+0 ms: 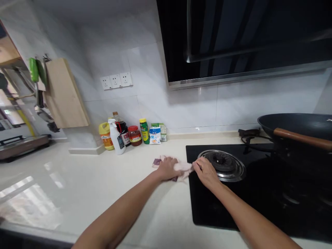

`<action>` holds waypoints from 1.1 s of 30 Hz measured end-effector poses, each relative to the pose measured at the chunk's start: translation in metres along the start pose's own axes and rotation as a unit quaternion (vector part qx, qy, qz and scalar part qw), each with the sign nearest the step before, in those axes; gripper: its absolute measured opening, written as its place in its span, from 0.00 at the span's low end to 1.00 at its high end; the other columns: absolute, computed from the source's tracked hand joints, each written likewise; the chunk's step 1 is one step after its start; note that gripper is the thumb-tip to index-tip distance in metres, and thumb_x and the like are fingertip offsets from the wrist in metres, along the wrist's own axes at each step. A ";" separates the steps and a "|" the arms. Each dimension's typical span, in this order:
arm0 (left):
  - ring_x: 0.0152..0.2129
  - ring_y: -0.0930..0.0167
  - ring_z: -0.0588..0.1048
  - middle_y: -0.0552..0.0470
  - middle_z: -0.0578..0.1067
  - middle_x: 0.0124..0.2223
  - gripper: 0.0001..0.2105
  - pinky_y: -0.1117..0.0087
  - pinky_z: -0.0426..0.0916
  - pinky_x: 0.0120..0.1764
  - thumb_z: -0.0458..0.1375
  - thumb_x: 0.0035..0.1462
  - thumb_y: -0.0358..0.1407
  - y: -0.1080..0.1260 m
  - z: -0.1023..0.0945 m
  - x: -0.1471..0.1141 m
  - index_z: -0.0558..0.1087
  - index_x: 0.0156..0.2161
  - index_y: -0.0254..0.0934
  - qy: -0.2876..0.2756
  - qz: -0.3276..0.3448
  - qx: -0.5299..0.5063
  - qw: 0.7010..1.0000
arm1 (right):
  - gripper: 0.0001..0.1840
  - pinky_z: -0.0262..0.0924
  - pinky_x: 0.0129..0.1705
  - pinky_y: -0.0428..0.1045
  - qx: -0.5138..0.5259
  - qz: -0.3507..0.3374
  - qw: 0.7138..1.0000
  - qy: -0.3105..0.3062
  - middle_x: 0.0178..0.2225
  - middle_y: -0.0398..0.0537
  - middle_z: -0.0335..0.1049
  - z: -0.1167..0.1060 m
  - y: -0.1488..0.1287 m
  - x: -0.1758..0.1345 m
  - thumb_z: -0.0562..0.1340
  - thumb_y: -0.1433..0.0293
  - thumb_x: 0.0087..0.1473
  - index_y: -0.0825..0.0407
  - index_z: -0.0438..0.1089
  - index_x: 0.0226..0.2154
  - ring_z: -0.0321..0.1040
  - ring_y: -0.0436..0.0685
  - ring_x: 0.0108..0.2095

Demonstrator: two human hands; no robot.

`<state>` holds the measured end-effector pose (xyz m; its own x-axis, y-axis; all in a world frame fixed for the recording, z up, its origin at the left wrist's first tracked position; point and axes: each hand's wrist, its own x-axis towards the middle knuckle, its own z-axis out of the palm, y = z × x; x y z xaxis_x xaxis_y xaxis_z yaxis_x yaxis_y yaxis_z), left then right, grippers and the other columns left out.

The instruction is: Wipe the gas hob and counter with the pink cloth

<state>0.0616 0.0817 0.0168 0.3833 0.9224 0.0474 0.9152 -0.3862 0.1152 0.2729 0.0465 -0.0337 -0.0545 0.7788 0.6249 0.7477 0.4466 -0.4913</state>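
Observation:
A pale pink cloth (pixel 184 166) with dark purple patches lies bunched on the white countertop, against the left edge of the black gas hob (pixel 207 211). My left hand (pixel 168 168) is on top of the cloth, its fingers curled into it; the fingertips are partly hidden. At the cloth's right end, my right hand (pixel 206 169) pinches a corner over the hob's edge. Just behind my right hand is the left burner (pixel 223 162) with its metal ring.
Along the wall stand a yellow jug (pixel 105 135), a white spray bottle (pixel 117 138), a red-lidded jar (pixel 135 136), a green bottle (pixel 144 131) and seasoning packets (pixel 155 135). A wok (pixel 298 121) sits at right under the range hood (pixel 241 38). A cutting board (pixel 64 97) hangs left.

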 end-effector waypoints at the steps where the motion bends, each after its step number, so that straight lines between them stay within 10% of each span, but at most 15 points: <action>1: 0.56 0.58 0.65 0.48 0.69 0.56 0.29 0.60 0.61 0.56 0.60 0.48 0.59 0.004 -0.002 -0.027 0.70 0.52 0.46 -0.015 0.030 -0.002 0.999 | 0.19 0.57 0.45 0.51 0.002 0.006 1.000 0.004 0.35 0.48 0.69 0.000 0.000 0.000 0.50 0.62 0.65 0.49 0.71 0.29 0.65 0.56 0.41; 7: 0.54 0.59 0.64 0.51 0.68 0.56 0.28 0.60 0.58 0.58 0.67 0.41 0.55 0.022 -0.005 -0.167 0.71 0.48 0.50 -0.044 0.156 -0.067 0.985 | 0.18 0.57 0.46 0.51 -0.001 0.008 1.000 -0.006 0.36 0.47 0.69 0.002 -0.003 -0.003 0.51 0.63 0.64 0.49 0.72 0.29 0.65 0.55 0.41; 12: 0.63 0.58 0.59 0.53 0.63 0.66 0.28 0.60 0.53 0.63 0.68 0.41 0.48 0.007 0.002 -0.199 0.71 0.51 0.53 -0.039 0.129 -0.084 0.987 | 0.18 0.57 0.46 0.51 0.000 0.006 1.000 -0.009 0.36 0.47 0.69 0.001 -0.005 -0.006 0.52 0.63 0.63 0.49 0.72 0.28 0.65 0.56 0.41; 17: 0.67 0.54 0.53 0.51 0.54 0.71 0.33 0.50 0.47 0.65 0.64 0.46 0.54 -0.007 0.012 -0.152 0.68 0.59 0.53 -0.031 0.071 -0.047 0.996 | 0.18 0.57 0.44 0.51 -0.006 -0.005 1.000 -0.022 0.35 0.48 0.69 0.003 -0.008 -0.005 0.52 0.64 0.63 0.50 0.71 0.27 0.65 0.56 0.40; 26: 0.64 0.58 0.58 0.53 0.63 0.66 0.29 0.53 0.50 0.64 0.53 0.56 0.60 -0.017 0.019 0.014 0.67 0.59 0.52 0.054 -0.002 0.019 0.998 | 0.17 0.55 0.42 0.53 -0.033 -0.031 0.999 -0.019 0.36 0.48 0.68 0.005 -0.010 -0.007 0.52 0.64 0.64 0.50 0.70 0.28 0.64 0.58 0.41; 33: 0.63 0.52 0.59 0.46 0.63 0.67 0.37 0.47 0.51 0.61 0.44 0.55 0.65 -0.069 0.005 0.084 0.62 0.63 0.45 0.058 -0.117 0.019 0.991 | 0.17 0.54 0.41 0.54 -0.052 -0.020 0.998 -0.028 0.36 0.48 0.69 0.001 -0.010 -0.006 0.52 0.66 0.64 0.49 0.70 0.27 0.64 0.57 0.39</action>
<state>0.0319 0.1860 0.0076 0.1459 0.9796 0.1384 0.9820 -0.1603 0.0999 0.2655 0.0379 -0.0331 -0.1204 0.7860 0.6064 0.8083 0.4323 -0.3998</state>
